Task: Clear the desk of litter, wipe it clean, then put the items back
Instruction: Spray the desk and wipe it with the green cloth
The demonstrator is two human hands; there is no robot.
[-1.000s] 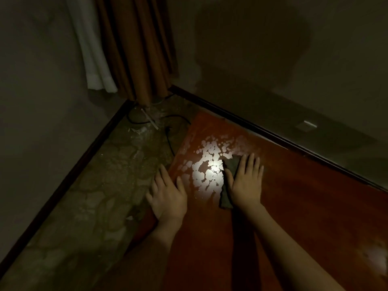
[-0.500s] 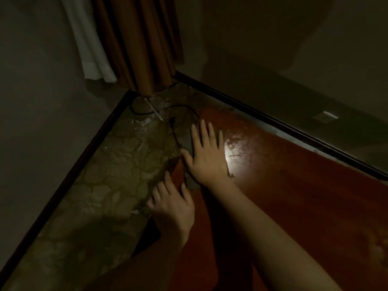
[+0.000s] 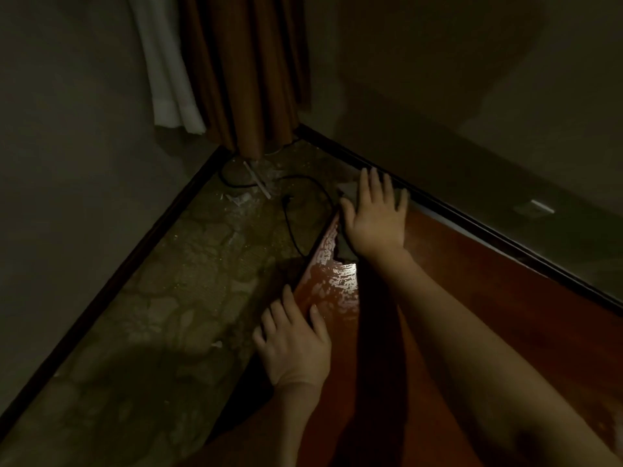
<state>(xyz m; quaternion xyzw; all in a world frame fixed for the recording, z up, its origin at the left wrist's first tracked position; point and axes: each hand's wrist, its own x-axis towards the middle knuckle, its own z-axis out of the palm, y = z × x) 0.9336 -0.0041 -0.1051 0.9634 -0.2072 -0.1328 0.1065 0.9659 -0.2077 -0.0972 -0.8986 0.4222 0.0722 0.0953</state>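
Beside the desk, black cable, curtain.

Brown curtain, white curtain, black cable on floor.

A single head-worn camera looks forward and steeply down, close over the far corner of the desk, taking in the floor to the left, the wall beyond and the curtain at the top.

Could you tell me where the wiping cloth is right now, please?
In the head view, the cloth lies flat under the right hand at the desk's far left corner.
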